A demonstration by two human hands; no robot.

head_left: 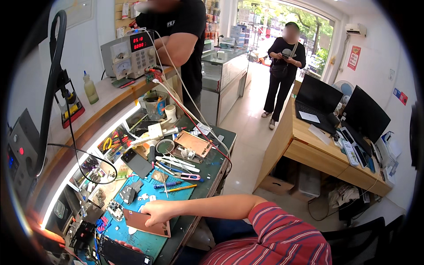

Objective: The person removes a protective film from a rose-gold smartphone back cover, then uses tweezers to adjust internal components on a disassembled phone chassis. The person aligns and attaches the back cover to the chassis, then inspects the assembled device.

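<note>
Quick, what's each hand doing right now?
Left hand: holding the black phone, only fingertips showing.
Right hand: closed, holding the brown panel.

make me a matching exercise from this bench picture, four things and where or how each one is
Things
1 panel
2 bottle
3 mat
4 laptop

Places and states
A blue, lying flat
B open on the desk
C in the right hand
D upright on the ledge

Pairs: 1-C, 2-D, 3-A, 4-B
</note>
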